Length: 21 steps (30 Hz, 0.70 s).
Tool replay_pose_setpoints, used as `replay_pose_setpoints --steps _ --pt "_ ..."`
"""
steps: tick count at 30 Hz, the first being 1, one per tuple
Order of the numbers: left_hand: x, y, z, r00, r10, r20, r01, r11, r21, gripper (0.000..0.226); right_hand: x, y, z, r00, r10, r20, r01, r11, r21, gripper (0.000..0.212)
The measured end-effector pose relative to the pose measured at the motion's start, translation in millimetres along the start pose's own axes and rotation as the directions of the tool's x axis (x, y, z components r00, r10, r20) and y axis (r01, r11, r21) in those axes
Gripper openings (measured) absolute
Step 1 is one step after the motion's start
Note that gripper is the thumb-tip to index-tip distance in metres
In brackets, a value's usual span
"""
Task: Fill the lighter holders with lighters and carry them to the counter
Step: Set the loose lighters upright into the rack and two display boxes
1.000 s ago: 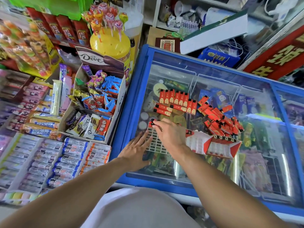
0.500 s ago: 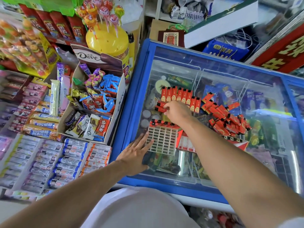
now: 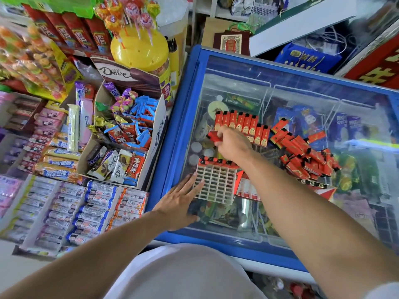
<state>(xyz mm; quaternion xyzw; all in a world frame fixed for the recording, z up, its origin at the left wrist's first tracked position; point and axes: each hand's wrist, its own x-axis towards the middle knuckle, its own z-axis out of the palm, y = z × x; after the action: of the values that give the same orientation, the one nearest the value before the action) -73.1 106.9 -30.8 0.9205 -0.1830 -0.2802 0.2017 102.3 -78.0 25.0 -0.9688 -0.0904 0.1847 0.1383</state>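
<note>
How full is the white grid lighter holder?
Mostly empty. The white grid holder has lighters only along its far row; the other cells show open.

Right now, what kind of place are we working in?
Most likely a small convenience shop. A glass-topped chest freezer holds packaged ice creams, a Dove chocolate display box and a lollipop stand sit beside it, and loose lighters lie on the glass.

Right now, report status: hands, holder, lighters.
Right hand gripping one lighter. Left hand flat against the white holder, far row filled only. Loose lighters piled right; nothing in the way.
</note>
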Motion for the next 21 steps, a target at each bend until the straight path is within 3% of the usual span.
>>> replay_pose_setpoints --steps 4,7,9,15,21 --pt "-5 16 -6 0.989 -0.047 -0.142 0.026 0.989 -0.147 0.104 -26 3 -18 0.991 -0.046 -0.124 0.068 0.981 0.181 0.035" --pt "-2 28 -11 0.934 -0.084 -0.348 0.011 0.979 -0.206 0.099 -50 6 -31 0.979 -0.042 -0.202 0.106 0.943 0.315 0.058" --pt "3 32 -14 0.901 -0.094 -0.423 0.018 0.983 -0.181 0.101 -65 6 -37 0.979 -0.068 -0.193 0.133 0.930 0.344 0.056" --pt "15 32 -30 0.917 -0.099 -0.386 0.103 0.995 -0.009 0.100 -90 5 -24 0.972 -0.094 -0.216 0.145 0.962 0.233 0.022" --pt "14 25 -27 0.938 -0.110 -0.329 0.127 0.991 0.032 0.112 -105 0 -12 0.971 -0.148 -0.186 0.186 0.961 0.205 0.021"
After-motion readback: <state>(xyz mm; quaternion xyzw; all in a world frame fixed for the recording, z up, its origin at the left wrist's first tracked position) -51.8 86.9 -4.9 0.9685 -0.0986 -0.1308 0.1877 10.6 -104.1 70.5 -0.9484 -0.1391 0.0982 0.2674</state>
